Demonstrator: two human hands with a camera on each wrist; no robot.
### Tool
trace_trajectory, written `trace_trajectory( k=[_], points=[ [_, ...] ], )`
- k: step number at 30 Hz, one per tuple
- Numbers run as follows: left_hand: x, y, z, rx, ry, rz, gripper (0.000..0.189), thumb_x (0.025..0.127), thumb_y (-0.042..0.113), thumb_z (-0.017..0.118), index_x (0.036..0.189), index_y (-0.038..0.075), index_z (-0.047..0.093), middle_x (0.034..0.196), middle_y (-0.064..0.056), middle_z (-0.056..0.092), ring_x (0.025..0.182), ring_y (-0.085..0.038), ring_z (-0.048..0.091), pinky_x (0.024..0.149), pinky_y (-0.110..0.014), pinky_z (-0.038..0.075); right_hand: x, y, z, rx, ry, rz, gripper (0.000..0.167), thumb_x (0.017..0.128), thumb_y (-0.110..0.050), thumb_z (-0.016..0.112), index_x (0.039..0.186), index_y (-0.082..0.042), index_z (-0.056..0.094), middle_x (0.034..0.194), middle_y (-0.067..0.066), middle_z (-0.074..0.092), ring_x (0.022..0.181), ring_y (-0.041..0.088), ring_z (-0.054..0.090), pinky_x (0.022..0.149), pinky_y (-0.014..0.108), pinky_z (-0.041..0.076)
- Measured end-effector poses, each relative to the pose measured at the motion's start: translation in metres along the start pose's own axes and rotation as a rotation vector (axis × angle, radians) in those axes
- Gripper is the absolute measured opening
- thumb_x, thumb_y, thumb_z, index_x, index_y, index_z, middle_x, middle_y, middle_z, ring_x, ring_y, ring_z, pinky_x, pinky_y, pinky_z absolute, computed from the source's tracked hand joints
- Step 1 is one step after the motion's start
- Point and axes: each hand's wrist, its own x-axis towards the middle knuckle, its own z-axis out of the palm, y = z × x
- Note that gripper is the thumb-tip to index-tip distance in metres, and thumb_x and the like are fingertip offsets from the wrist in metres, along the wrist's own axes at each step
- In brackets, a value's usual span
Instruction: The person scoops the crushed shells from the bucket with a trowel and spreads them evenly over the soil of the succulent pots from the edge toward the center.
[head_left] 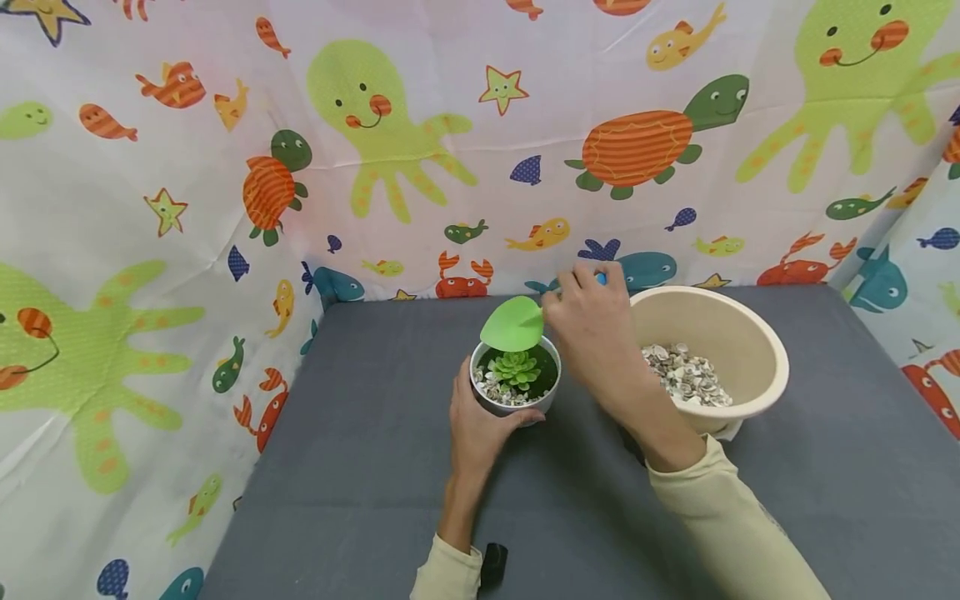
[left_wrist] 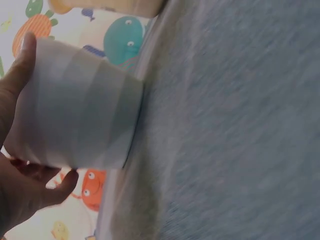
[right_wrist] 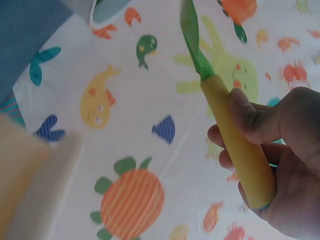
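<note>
A white pot [left_wrist: 75, 110] stands on the table, and my left hand [head_left: 480, 429] grips its side with the thumb toward the front. Inside, a green succulent [head_left: 514, 369] sits in dark soil, with pale pebbles or shell bits [head_left: 491, 387] along the left and front. My right hand [head_left: 592, 325] holds a small trowel [right_wrist: 237, 140] by its yellow handle, fingers wrapped round it. Over the back of the pot hangs the trowel's green blade [head_left: 512, 324]; the head view does not show whether anything lies on it.
To the right of the pot stands a cream basin [head_left: 738, 321], partly behind my right forearm. Pale pebbles or shell pieces [head_left: 686, 377] lie in it. Grey cloth [head_left: 360, 450] covers the table. A curtain printed with sea animals [head_left: 450, 75] hangs behind and at both sides.
</note>
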Motion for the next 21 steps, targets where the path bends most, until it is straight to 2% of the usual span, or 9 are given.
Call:
trace_trajectory(
  k=[5, 10, 15, 18, 21],
  points=[
    [-0.011, 0.006, 0.011, -0.018, 0.101, -0.024, 0.13, 0.042, 0.035, 0.109, 0.15, 0.007, 0.041, 0.139, -0.016, 0.053, 0.129, -0.028, 0.057, 0.111, -0.049, 0.051, -0.014, 0.029, -0.014, 0.126, 0.066, 0.117, 0.013, 0.087, 0.004, 0.073, 0.097, -0.001, 0.08, 0.087, 0.018, 0.069, 0.093, 0.036, 0.06, 0.094, 0.059, 0.043],
    [-0.018, 0.007, 0.018, -0.051, 0.158, 0.006, 0.124, 0.039, 0.032, 0.109, 0.14, 0.003, 0.043, 0.133, -0.02, 0.05, 0.125, -0.029, 0.052, 0.112, -0.047, 0.046, -0.037, 0.061, -0.029, 0.177, 0.141, 0.223, 0.013, 0.09, 0.0, 0.076, 0.102, 0.001, 0.079, 0.087, 0.02, 0.069, 0.093, 0.04, 0.061, 0.092, 0.061, 0.04],
    [-0.02, 0.004, 0.019, -0.033, 0.149, 0.011, 0.124, 0.041, 0.035, 0.109, 0.14, 0.004, 0.04, 0.131, -0.016, 0.048, 0.124, -0.025, 0.049, 0.111, -0.045, 0.046, -0.064, 0.095, -0.045, 0.171, 0.15, 0.328, 0.013, 0.095, -0.005, 0.073, 0.105, 0.001, 0.078, 0.089, 0.023, 0.069, 0.093, 0.043, 0.058, 0.086, 0.066, 0.037],
    [-0.02, 0.003, 0.016, -0.032, 0.134, 0.037, 0.13, 0.043, 0.035, 0.109, 0.147, 0.006, 0.038, 0.134, -0.016, 0.047, 0.125, -0.025, 0.047, 0.109, -0.046, 0.047, -0.08, 0.114, -0.052, 0.14, 0.123, 0.384, 0.014, 0.095, -0.005, 0.073, 0.107, 0.002, 0.077, 0.091, 0.026, 0.068, 0.095, 0.046, 0.055, 0.079, 0.069, 0.035],
    [-0.017, 0.005, 0.009, -0.035, 0.122, 0.079, 0.134, 0.047, 0.037, 0.107, 0.155, 0.009, 0.034, 0.143, -0.017, 0.046, 0.133, -0.028, 0.046, 0.111, -0.051, 0.047, -0.093, 0.128, -0.054, 0.101, 0.091, 0.413, 0.016, 0.093, -0.004, 0.075, 0.106, 0.003, 0.075, 0.093, 0.028, 0.067, 0.097, 0.048, 0.053, 0.079, 0.07, 0.034]
  ],
)
